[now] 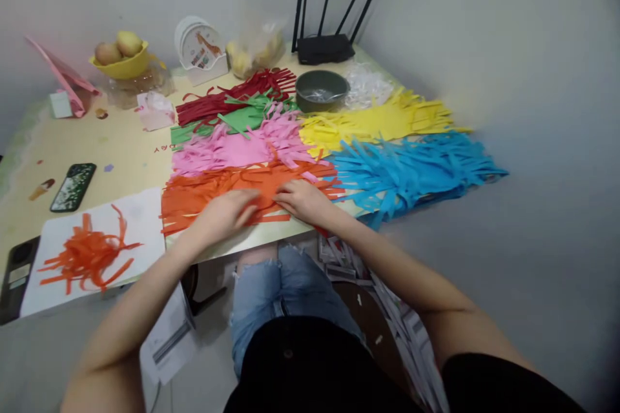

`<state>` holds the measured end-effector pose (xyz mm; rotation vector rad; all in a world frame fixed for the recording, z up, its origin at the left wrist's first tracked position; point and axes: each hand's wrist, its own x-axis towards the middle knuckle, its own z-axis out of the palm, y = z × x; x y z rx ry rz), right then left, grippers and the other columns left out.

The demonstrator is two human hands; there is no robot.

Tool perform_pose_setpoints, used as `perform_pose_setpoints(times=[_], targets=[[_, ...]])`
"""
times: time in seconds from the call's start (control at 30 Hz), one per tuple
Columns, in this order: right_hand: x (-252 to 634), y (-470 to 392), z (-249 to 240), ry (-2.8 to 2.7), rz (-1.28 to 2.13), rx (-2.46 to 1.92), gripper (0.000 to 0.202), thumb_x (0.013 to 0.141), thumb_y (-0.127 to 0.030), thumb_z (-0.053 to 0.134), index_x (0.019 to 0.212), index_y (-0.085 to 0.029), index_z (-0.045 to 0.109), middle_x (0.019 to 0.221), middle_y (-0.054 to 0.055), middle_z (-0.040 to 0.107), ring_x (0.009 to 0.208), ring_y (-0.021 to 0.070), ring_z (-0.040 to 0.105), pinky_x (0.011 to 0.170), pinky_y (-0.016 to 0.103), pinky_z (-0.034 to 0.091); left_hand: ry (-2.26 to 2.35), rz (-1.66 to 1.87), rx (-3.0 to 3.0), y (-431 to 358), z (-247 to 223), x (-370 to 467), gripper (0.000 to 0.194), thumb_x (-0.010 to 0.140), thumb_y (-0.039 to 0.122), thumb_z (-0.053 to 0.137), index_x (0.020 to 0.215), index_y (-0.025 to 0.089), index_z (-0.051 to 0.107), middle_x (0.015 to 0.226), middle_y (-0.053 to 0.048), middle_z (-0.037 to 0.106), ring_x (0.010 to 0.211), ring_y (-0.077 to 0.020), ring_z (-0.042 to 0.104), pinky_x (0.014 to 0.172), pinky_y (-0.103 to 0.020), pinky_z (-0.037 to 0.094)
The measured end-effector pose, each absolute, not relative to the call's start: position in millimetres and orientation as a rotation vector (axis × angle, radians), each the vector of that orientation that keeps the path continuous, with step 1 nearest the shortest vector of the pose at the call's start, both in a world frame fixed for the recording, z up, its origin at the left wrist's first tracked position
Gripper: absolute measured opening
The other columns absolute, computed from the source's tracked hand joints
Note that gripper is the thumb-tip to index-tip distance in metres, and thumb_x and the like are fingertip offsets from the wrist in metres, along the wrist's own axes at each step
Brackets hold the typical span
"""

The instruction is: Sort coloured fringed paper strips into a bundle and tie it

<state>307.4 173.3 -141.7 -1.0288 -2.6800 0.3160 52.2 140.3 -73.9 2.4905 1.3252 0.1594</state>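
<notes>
A bundle of orange fringed tissue paper (203, 188) lies along the near edge of the table, its strips spread at both ends. My left hand (230, 211) rests on its middle with the fingers bent and close together on the paper. Just across from it, my right hand (304, 201) has its fingers curled and pinched on the same orange paper. Behind lie pink (242, 145), green (242, 119) and dark red (227, 100) fringed bundles. Yellow (382, 121) and blue (416, 168) ones lie to the right.
Loose orange strips (92, 251) sit on a white sheet (150, 213) at left, near a phone (73, 187) and a dark case (19, 277). Toward the wall stand a green bowl (322, 91), a black router (325, 49), a coaster holder (206, 68) and a yellow fruit bowl (123, 68).
</notes>
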Motion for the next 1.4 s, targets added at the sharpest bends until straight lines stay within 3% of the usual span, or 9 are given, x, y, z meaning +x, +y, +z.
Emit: perform_pose_setpoints(times=[0.1,0.2,0.4,0.5,0.63,0.8,1.17,1.3,1.4], targets=[[301.7,172.6,-134.9,-2.717,0.384,-1.115,0.028,0.101,-0.024,0.053,0.108,-0.015,0.078,0.112,0.014,0.072,0.102,0.0233,0.063,0.090,0.035,0.042,1.599,0.003,2.428,139.2,-102.3,93.1,0.055,0.101,0.038,0.043,0.146,0.008,0.050,0.157,-0.019,0.045,0.148,-0.0299,0.041,0.123,-0.045,0.032],[299.8,172.8,-131.8,-2.693,0.408,-1.144,0.028,0.101,-0.024,0.053,0.106,-0.014,0.079,0.111,0.013,0.072,0.101,0.0223,0.062,0.088,0.033,0.039,1.997,-0.014,2.242,141.7,-116.9,75.1,0.058,0.101,0.045,0.042,0.149,0.013,0.047,0.162,-0.018,0.037,0.151,-0.0360,0.032,0.123,-0.059,0.025],[299.9,172.9,-126.0,-2.609,0.486,-1.234,0.021,0.096,-0.023,0.061,0.102,-0.014,0.079,0.104,0.011,0.072,0.097,0.0208,0.064,0.081,0.029,0.039,2.468,0.165,2.016,111.2,-96.7,14.7,0.046,0.101,0.042,0.042,0.125,0.009,0.064,0.142,-0.029,0.056,0.136,-0.0511,0.044,0.103,-0.081,0.030],[298.7,173.5,-123.3,-2.558,0.519,-1.289,0.016,0.093,-0.021,0.065,0.099,-0.014,0.079,0.103,0.009,0.073,0.097,0.0205,0.065,0.080,0.028,0.040,2.396,0.242,2.156,106.5,-86.7,30.4,0.037,0.101,0.034,0.041,0.117,0.013,0.068,0.139,-0.022,0.059,0.134,-0.0419,0.047,0.109,-0.067,0.036],[296.0,175.8,-122.2,-2.501,0.535,-1.354,0.013,0.090,-0.021,0.068,0.096,-0.015,0.077,0.104,0.008,0.073,0.098,0.0207,0.066,0.080,0.028,0.041,1.773,0.227,2.364,125.4,-92.4,74.6,0.027,0.093,0.033,0.060,0.114,0.019,0.071,0.123,-0.011,0.069,0.117,-0.0258,0.062,0.106,-0.039,0.047],[295.3,178.3,-121.0,-2.472,0.554,-1.386,0.010,0.088,-0.021,0.068,0.093,-0.016,0.076,0.104,0.007,0.074,0.098,0.0208,0.067,0.078,0.028,0.041,1.701,0.240,2.274,143.8,-106.5,85.5,0.027,0.089,0.029,0.063,0.107,0.013,0.074,0.111,-0.015,0.073,0.105,-0.0280,0.067,0.096,-0.039,0.051],[296.2,183.9,-112.2,-2.475,0.599,-1.408,0.008,0.084,-0.018,0.071,0.092,-0.015,0.072,0.101,0.008,0.074,0.098,0.0229,0.067,0.080,0.029,0.043,1.804,0.267,2.092,149.2,-103.9,81.4,0.022,0.090,0.026,0.059,0.098,0.020,0.079,0.103,-0.008,0.079,0.096,-0.0234,0.072,0.090,-0.031,0.051],[291.8,170.3,-98.9,-2.464,0.571,-1.320,0.029,0.088,-0.027,0.070,0.113,-0.013,0.070,0.118,0.011,0.072,0.111,0.0245,0.065,0.092,0.031,0.046,1.907,0.270,2.068,150.7,-103.4,84.9,0.021,0.088,0.021,0.057,0.096,0.017,0.076,0.098,-0.011,0.078,0.092,-0.0246,0.072,0.086,-0.032,0.051],[271.9,152.8,-92.9,-2.596,0.530,-1.145,0.031,0.099,-0.023,0.053,0.125,-0.012,0.066,0.122,0.012,0.072,0.114,0.0221,0.064,0.098,0.031,0.045,1.987,0.300,2.058,152.1,-102.0,87.2,0.023,0.090,0.020,0.052,0.101,0.016,0.072,0.099,-0.013,0.077,0.092,-0.0256,0.071,0.085,-0.033,0.051]])
